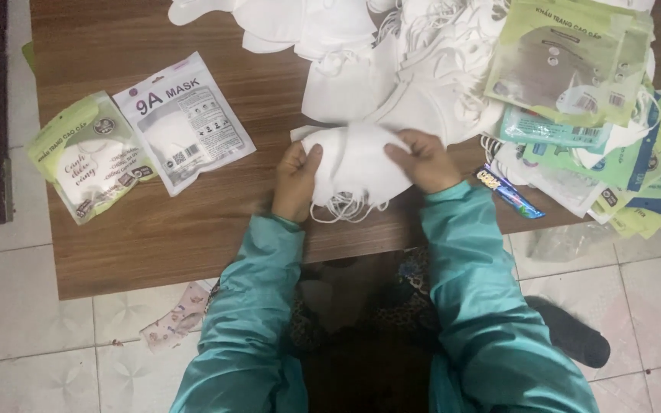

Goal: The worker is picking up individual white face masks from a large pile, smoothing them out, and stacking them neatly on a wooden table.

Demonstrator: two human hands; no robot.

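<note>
masks: small stack of white masks [357, 164] held flat between both hands, right at the near edge of the worktop [154, 237], ear loops dangling off the front
left hand: left hand [297, 182] curled closed around the stack's left end, thumb on top
right hand: right hand [424, 160] pinching the right end, fingers closed over the top
long axis: stack runs left to right, one hand on each end, so neither is really nearer
loose pile: big heap of unpacked white masks [392, 53] straight ahead, just beyond the hands, touching the held stack as far as I can tell
packs, left: white pack [183, 122] and green pack [89, 157] lying side by side, each sealed with a mask inside, well off to the left hand's side
packs, right: messy pile of green and blue bags [613, 130] by the right hand, most look flat, can't tell if they're filled
small bits: blue wrapper [510, 193] just right of the right wrist
</note>
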